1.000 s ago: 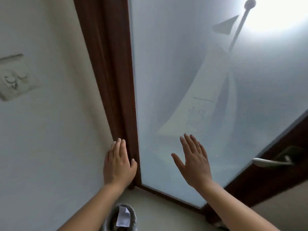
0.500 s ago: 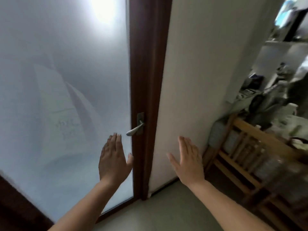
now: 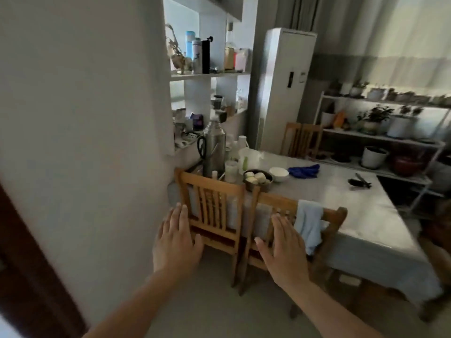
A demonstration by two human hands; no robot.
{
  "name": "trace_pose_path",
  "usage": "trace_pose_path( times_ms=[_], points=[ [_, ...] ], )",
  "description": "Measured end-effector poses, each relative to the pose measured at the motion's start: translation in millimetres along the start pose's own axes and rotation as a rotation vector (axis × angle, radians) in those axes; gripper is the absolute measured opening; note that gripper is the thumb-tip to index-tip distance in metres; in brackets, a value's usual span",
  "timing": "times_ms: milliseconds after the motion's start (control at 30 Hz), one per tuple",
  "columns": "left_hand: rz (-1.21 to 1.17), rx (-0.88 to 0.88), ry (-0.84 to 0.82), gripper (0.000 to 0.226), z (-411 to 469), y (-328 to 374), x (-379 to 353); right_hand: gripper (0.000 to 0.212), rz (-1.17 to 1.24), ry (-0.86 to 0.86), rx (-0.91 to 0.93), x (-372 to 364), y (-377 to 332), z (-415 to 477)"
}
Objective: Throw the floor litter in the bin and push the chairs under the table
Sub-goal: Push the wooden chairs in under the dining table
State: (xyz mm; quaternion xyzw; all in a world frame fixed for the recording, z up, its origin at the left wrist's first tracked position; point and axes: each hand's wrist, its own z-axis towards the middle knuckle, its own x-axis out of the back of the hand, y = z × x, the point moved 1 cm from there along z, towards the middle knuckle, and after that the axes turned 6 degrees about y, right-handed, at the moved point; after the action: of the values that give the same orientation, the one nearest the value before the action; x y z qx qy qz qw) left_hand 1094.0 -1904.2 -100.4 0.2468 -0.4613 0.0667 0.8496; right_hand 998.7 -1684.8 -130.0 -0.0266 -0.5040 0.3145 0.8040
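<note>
Bare skin and spread fingers are shown: the left hand (image 3: pixel 176 237) and right hand (image 3: pixel 283 250) are held flat and empty, palms forward, seemingly readied for pushing. Just beyond, two slatted wooden chairs (image 3: pixel 214 215) stand side by side at the tabletop (image 3: pixel 341 198), seats apparently not tucked fully under. No litter or bin is seen.
</note>
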Motion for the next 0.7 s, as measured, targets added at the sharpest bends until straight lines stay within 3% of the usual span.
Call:
trace_pose_path(
  times_ms=[133, 267, 367, 700],
  points=[
    [-0.09, -0.093, -0.059, 0.078, -1.8, 113.6, -50.6, 0.074, -0.072, 0.027, -0.113, 46.0, 111.1, -0.6],
    [-0.101, -0.163, -0.092, 0.08, -8.6, 223.4, -100.8, 0.089, -0.131, 0.03, -0.222, 90.9, 217.9, -5.3],
    [-0.145, -0.242, -0.138, 0.079, -13.1, 297.9, -136.7, 0.085, -0.173, 0.041, -0.311, 124.9, 291.3, -8.4],
    [-0.267, -0.46, -0.33, 0.08, -9.5, 503.8, -252.5, 0.08, -0.318, 0.132, -0.589, 184.9, 471.0, -4.0]
  ],
)
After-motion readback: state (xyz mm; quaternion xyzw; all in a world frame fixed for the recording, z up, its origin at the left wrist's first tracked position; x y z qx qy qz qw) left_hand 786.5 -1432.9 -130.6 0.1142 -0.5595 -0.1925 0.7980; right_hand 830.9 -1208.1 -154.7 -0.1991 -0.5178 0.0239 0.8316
